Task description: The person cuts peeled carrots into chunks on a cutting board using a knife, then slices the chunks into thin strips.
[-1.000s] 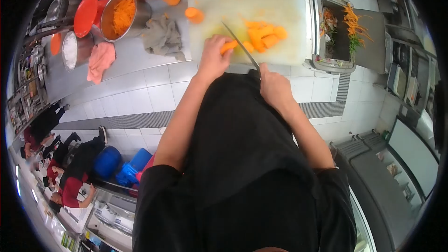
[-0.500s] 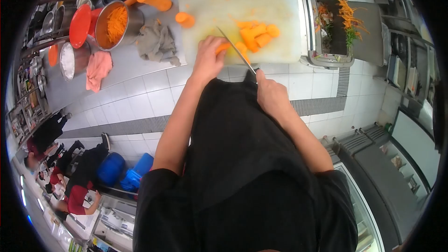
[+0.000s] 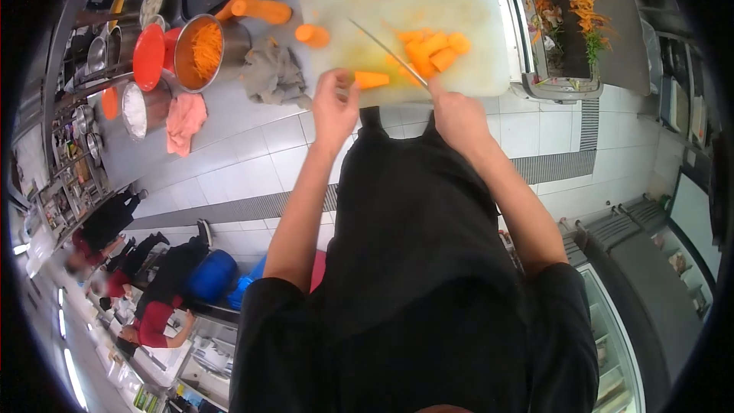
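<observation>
My right hand (image 3: 457,116) is wrapped round the handle of a knife (image 3: 386,50), whose blade points up and left over the white cutting board (image 3: 474,0). At the board's lower left edge, my left hand (image 3: 336,103) has its fingers apart beside a carrot piece (image 3: 371,79), its fingertips close to the left end; whether they touch is unclear. Several cut carrot pieces (image 3: 436,50) lie to the right of the blade. Another carrot chunk (image 3: 312,36) rests near the board's left edge.
Left of the board are peeled carrots (image 3: 262,11), a grey cloth (image 3: 269,75), a metal bowl of shredded carrot (image 3: 205,50) and a pink cloth (image 3: 185,124). A bin with peelings (image 3: 562,38) stands at right. People in red and black are at lower left.
The knife has moved away from the carrot piece near my left hand, up and right. My left hand's fingers have opened, leaving more of that piece showing.
</observation>
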